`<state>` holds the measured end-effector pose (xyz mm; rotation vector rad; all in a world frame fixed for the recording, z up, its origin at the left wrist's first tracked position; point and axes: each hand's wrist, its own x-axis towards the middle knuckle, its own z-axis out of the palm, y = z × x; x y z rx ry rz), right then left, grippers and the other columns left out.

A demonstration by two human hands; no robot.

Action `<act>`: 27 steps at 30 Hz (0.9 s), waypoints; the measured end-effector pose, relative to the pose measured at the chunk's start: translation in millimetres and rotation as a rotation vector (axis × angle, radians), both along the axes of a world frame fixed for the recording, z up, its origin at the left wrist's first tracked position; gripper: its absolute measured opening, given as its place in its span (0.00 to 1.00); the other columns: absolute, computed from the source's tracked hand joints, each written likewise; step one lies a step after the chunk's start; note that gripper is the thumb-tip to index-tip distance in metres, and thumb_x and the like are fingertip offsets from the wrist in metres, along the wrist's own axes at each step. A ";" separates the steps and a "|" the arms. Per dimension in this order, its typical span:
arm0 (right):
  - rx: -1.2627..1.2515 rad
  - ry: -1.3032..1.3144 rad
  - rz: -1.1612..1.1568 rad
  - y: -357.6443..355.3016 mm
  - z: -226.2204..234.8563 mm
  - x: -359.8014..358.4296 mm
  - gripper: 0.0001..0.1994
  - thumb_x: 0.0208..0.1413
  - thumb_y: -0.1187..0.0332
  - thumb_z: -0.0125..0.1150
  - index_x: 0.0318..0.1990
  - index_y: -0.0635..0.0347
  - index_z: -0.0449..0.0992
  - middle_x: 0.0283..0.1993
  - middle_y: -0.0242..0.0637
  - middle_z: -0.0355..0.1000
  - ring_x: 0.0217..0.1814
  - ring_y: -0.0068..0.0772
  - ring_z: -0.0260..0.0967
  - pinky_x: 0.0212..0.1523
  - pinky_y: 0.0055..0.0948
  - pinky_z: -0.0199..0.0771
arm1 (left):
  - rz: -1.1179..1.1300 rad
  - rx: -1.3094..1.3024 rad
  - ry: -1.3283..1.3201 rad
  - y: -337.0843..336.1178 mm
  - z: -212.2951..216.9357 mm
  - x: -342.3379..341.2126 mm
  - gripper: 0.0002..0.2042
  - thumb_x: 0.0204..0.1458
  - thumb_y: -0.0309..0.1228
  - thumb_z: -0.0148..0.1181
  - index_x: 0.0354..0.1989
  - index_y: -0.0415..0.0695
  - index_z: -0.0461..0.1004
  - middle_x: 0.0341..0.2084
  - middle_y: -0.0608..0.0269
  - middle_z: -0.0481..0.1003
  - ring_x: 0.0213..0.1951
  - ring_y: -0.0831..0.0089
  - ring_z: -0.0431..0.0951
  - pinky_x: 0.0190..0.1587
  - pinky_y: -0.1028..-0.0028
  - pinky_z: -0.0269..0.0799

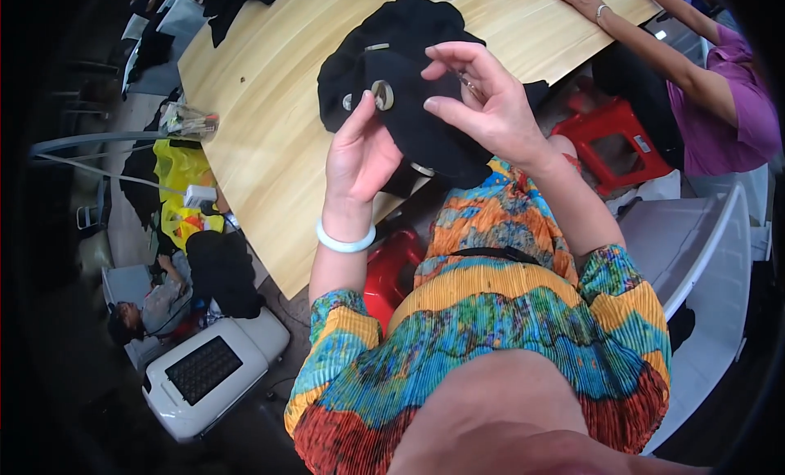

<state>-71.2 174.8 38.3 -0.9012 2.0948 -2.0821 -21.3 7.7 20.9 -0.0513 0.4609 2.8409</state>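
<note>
A black garment with several large round pale buttons lies bunched over the table edge and hangs toward my lap. My left hand grips its near left part, fingers mostly hidden by the cloth. The thumb tip touches a pale, gold-rimmed button, which stands tilted up from the fabric. My right hand is raised to the right over the garment, its thumb and forefinger apart. A small thin metal thing rests in its curled fingers; its kind is too small to make out.
The garment lies on a light wood table. A clear container stands at its left edge. Red stools and a grey-white bin are close by. At right, a person in purple rests a hand on the table. A white machine sits lower left.
</note>
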 end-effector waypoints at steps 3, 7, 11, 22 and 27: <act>-0.008 0.259 -0.018 -10.6 -4.9 1.3 0.21 0.40 0.73 0.60 0.46 0.59 0.64 0.39 0.33 0.69 0.34 0.19 0.68 0.32 0.16 0.67 | -0.009 0.008 -0.010 -0.4 -0.7 2.9 0.16 0.54 0.33 0.43 0.50 0.40 0.61 0.47 0.56 0.65 0.51 0.65 0.64 0.54 0.65 0.58; 0.004 0.293 0.007 -15.5 -2.2 1.0 0.21 0.41 0.73 0.58 0.47 0.58 0.64 0.40 0.37 0.69 0.42 0.30 0.69 0.39 0.24 0.71 | 0.002 -0.109 -0.014 2.3 -1.6 8.4 0.14 0.54 0.32 0.44 0.47 0.39 0.63 0.44 0.57 0.67 0.49 0.67 0.65 0.53 0.67 0.60; 0.133 0.276 0.119 -10.4 -1.0 0.6 0.17 0.44 0.80 0.56 0.44 0.64 0.66 0.38 0.37 0.69 0.42 0.25 0.69 0.42 0.21 0.69 | 0.075 -0.381 -0.022 1.4 -5.7 8.4 0.11 0.53 0.29 0.46 0.42 0.37 0.66 0.38 0.61 0.70 0.43 0.74 0.68 0.48 0.73 0.62; 0.077 0.489 -0.110 -7.7 -8.7 -9.6 0.08 0.44 0.80 0.56 0.35 0.65 0.69 0.29 0.35 0.69 0.30 0.22 0.69 0.30 0.17 0.68 | 0.113 -0.557 0.072 -6.6 -12.3 20.2 0.11 0.48 0.20 0.48 0.41 0.38 0.68 0.36 0.62 0.72 0.39 0.76 0.70 0.48 0.77 0.61; -0.167 0.064 -0.033 1.6 -0.2 -12.8 0.05 0.47 0.78 0.54 0.33 0.63 0.69 0.29 0.29 0.64 0.32 0.15 0.61 0.32 0.16 0.63 | 0.101 -0.440 0.094 -5.8 -5.9 21.3 0.14 0.49 0.20 0.47 0.46 0.40 0.66 0.40 0.61 0.71 0.45 0.72 0.69 0.52 0.71 0.58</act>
